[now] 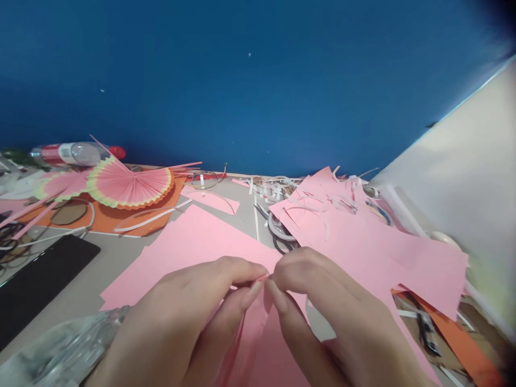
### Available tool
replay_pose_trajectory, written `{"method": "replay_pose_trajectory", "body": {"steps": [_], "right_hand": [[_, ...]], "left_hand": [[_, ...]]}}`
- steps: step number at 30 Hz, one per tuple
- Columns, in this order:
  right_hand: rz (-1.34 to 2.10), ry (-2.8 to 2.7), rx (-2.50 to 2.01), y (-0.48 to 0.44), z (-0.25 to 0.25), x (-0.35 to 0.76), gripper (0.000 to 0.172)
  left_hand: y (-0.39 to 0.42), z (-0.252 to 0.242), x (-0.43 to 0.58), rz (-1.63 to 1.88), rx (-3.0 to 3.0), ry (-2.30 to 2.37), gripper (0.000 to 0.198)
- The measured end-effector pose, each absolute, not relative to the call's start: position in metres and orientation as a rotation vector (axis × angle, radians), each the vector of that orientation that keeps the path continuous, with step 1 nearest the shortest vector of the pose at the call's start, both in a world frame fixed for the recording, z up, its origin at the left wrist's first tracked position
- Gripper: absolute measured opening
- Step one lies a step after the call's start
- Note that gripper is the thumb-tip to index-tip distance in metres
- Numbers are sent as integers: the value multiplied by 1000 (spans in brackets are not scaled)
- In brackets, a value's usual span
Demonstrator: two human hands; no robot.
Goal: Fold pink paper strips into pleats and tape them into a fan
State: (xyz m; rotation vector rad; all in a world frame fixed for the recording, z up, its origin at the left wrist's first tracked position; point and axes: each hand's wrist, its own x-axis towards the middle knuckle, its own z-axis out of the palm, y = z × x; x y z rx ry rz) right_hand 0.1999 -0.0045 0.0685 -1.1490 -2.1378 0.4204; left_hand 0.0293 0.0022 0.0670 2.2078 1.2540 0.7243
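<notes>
Toward the middle of the table's (116, 258) near edge, I am holding a seemingly folded pink paper (274, 349), its top end sitting at my fingertips and the rest running down toward me. My left hand (173, 301) is pinching it between thumb and forefinger, and my right hand (334, 290) is pinching the same end, the two sets of tips nearly meeting. In my judgement, working this end well is calling for both pinches to sit level, with the paper's edges lining up before I am pressing firmly; if one thumb is bearing down harder, the crease is probably going askew. Tugging sideways is likely risking a wrinkle, so light, even pressure is suiting this paper better. Around my hands, a pink sheet stack (193, 242) is lying toward the table's left edge and a larger pink pile (355, 242) is spreading toward the right edge, so I am wanting my knuckles clear of both. Near the far left corner, a pleated paper fan (135, 185) is resting over an orange sheet (165, 217); toward the right edge, what is looking like a cutter (428, 330) is lying.
</notes>
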Motion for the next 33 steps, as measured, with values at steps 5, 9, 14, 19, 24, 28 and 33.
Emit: {"method": "replay_pose_trajectory", "body": {"steps": [5,9,14,19,24,28,33], "right_hand": [[497,-2123,-1158,-1,68,197,14],[622,-1999,-1181,-3,69,197,12],[990,-1768,-1180,-2,74,200,17],[1598,-1465,-980,12,65,205,14],[1824,-1403,-847,16,55,207,9],[1949,-1337,-747,16,52,207,10],[1927,-1414,-794,17,47,208,26]], "left_hand": [[2,67,26,723,2169,1232,29],[1,71,26,733,1925,1229,21],[1,77,31,765,1399,1280,6],[2,81,33,773,1253,1270,10],[1,83,32,777,1201,1232,8],[2,80,32,788,1148,1203,9],[2,72,32,724,1195,1060,14]]}}
